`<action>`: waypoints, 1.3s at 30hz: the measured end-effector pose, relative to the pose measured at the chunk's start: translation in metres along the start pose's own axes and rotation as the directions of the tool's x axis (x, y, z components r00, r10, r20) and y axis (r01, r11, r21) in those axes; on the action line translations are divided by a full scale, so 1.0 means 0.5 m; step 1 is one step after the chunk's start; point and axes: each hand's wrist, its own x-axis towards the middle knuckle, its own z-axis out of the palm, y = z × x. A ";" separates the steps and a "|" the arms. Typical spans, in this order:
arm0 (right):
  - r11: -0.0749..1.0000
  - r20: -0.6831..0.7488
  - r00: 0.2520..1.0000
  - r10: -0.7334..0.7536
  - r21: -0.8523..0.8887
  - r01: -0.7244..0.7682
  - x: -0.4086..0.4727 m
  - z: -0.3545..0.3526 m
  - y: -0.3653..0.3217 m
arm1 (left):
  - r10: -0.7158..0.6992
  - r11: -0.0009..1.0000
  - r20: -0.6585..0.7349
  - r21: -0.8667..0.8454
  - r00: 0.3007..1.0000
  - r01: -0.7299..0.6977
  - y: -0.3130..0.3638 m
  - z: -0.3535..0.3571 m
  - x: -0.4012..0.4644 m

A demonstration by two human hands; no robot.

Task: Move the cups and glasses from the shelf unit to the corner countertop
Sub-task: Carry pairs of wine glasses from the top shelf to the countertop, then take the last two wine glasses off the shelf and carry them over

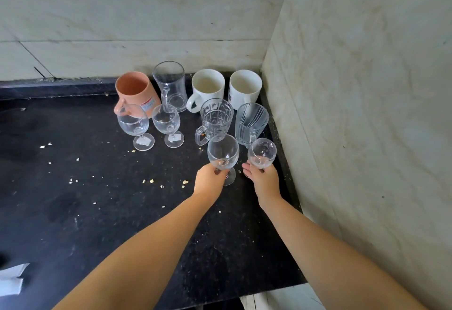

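My left hand grips the stem of a clear wine glass whose foot rests on the black corner countertop. My right hand holds a smaller stemmed glass beside it, near the right wall. Behind them stand a cut-glass mug, a striped glass cup, two white mugs, a tall clear mug, an orange cup and two stemmed glasses. The shelf unit is out of view.
Marble walls close the corner at the back and right. Pale crumbs lie scattered over the countertop. A white scrap of paper lies at the lower left. The counter's front edge runs at the bottom right.
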 end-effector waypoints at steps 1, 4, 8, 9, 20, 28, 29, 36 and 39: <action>1.000 -0.003 1.000 0.003 -0.001 -0.003 0.001 0.001 -0.001 | -0.003 1.000 0.010 -0.022 1.000 0.003 -0.001 0.001 0.002; 1.000 -0.024 1.000 0.009 -0.010 -0.010 0.000 0.000 0.000 | 0.021 0.998 0.020 -0.065 1.000 -0.020 0.001 0.004 0.001; 1.000 -0.036 0.999 0.018 -0.004 -0.018 -0.009 -0.005 0.000 | 0.029 0.999 0.063 -0.023 0.998 -0.028 0.006 0.002 -0.004; 1.000 -0.038 0.999 0.017 0.005 -0.017 -0.012 -0.007 -0.001 | 0.031 1.000 0.075 -0.003 0.997 -0.031 0.008 0.000 -0.006; 1.000 -0.052 0.999 0.001 -0.015 -0.002 -0.081 -0.012 -0.015 | 0.132 0.979 0.066 0.145 0.989 -0.140 0.001 -0.041 -0.033; 0.924 0.137 0.929 0.344 -0.228 -0.309 -0.164 0.057 -0.006 | 0.037 0.975 -0.070 0.222 0.997 -0.020 -0.052 -0.139 -0.108; 0.886 0.192 0.895 0.402 -0.329 -0.327 -0.178 0.076 -0.006 | 0.037 0.974 -0.095 0.225 0.995 -0.015 -0.061 -0.157 -0.122; 0.531 0.511 0.799 0.318 -0.794 0.297 -0.333 0.255 -0.025 | -0.036 0.950 -0.392 0.273 0.919 0.154 -0.171 -0.337 -0.285; 0.113 0.690 0.688 0.224 -0.720 0.685 -0.425 0.331 -0.027 | -0.068 0.888 -0.555 0.345 0.829 0.304 -0.243 -0.425 -0.393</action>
